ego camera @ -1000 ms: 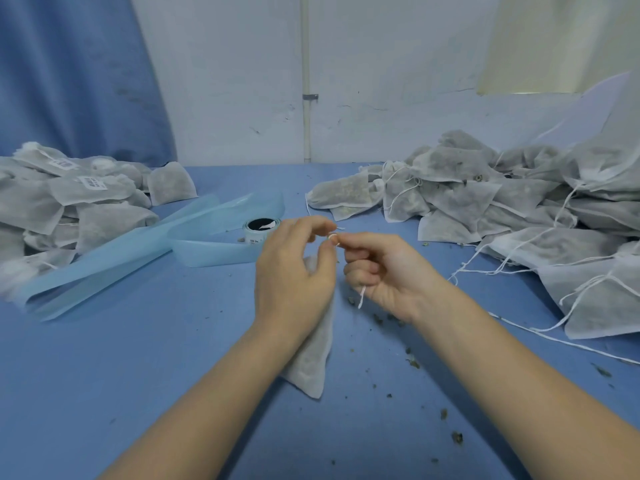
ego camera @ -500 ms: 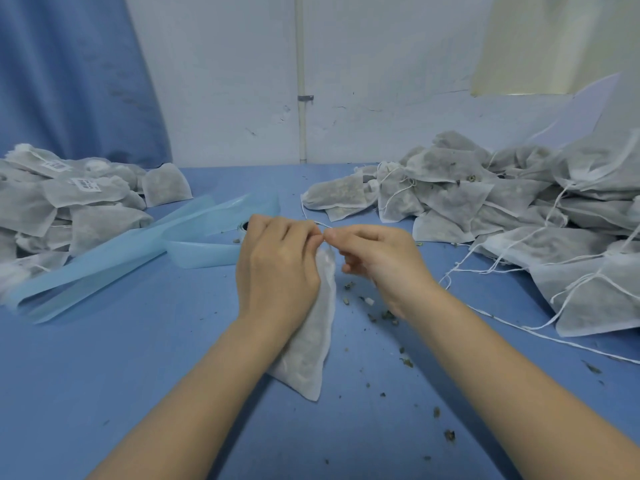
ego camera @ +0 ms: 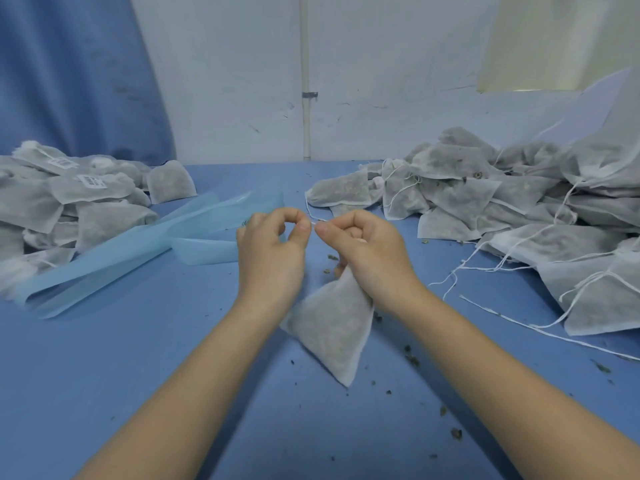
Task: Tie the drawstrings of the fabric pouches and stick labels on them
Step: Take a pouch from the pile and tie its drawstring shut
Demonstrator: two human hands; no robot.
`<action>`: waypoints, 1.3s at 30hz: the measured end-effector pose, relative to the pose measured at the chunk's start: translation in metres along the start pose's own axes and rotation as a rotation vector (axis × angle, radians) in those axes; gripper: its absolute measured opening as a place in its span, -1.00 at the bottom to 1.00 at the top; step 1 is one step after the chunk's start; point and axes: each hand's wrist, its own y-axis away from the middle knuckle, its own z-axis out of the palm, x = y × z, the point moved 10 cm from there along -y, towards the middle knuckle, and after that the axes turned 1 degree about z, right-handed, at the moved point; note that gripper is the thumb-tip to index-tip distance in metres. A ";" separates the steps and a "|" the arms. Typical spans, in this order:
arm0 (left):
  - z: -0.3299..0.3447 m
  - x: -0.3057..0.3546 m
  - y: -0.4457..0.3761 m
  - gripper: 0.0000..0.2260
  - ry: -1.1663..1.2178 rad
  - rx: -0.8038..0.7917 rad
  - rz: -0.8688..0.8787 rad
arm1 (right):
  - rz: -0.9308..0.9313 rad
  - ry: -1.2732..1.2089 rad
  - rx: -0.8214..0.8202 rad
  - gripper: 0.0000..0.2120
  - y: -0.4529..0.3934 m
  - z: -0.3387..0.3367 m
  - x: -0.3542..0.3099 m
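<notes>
string (ego camera: pixel 314 224) is pinched by left hand (ego camera: pixel 272 252) | string and pouch (ego camera: pixel 332 327) are gripped by right hand (ego camera: pixel 367 249)

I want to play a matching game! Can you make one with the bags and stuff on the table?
Things:
1. pouch being tied
2. labelled pouches
3. unlabelled pouches
4. blue plastic tray

Places:
A. heap on the table's left
B. under the two hands
C. heap on the table's right
D. just left of the left hand

Pairs: 1-B, 2-A, 3-C, 4-D
</notes>
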 end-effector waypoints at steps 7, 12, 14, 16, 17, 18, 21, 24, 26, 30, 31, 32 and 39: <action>-0.013 -0.007 -0.010 -0.78 0.061 0.052 -0.053 | -0.105 0.068 0.018 -0.92 0.000 -0.008 -0.011; 0.000 -0.018 0.001 -0.78 0.155 -0.079 -0.180 | -0.049 -0.086 0.183 -0.91 -0.001 -0.034 -0.006; 0.019 -0.033 0.013 -0.40 0.294 -0.260 -0.410 | 0.040 -0.246 0.334 -0.92 0.001 -0.052 0.007; 0.042 -0.035 0.031 -0.48 0.416 -0.492 -0.555 | 0.112 -0.344 0.456 -0.88 0.005 -0.061 0.018; 0.051 -0.032 0.038 -0.64 0.478 -0.571 -0.586 | 0.135 -0.381 0.500 -0.85 0.006 -0.064 0.022; 0.058 -0.032 0.042 -0.75 0.546 -0.601 -0.619 | 0.149 -0.409 0.533 -0.81 0.008 -0.065 0.025; 0.065 -0.040 0.040 -0.85 0.733 -0.461 -0.683 | 0.133 -0.450 0.512 -0.81 0.006 -0.064 0.027; 0.056 -0.047 0.032 -0.83 0.715 -0.292 -0.629 | 0.008 -0.342 0.295 -0.86 0.000 -0.054 0.011; 0.051 -0.051 0.028 -0.78 0.643 -0.243 -0.601 | -0.113 -0.141 0.118 -0.82 0.001 -0.041 -0.004; 0.052 -0.049 0.031 -0.70 0.679 -0.258 -0.643 | -0.269 0.104 -0.024 -0.77 0.008 -0.023 -0.019; 0.052 -0.047 0.032 -0.67 0.708 -0.276 -0.654 | -0.283 0.155 -0.026 -0.78 0.009 -0.022 -0.021; 0.053 -0.045 0.033 -0.64 0.740 -0.297 -0.656 | -0.289 0.203 -0.019 -0.79 0.010 -0.022 -0.021; 0.034 -0.041 0.019 -0.75 0.420 -0.221 -0.441 | -0.269 0.357 -0.010 -0.82 0.003 -0.019 -0.016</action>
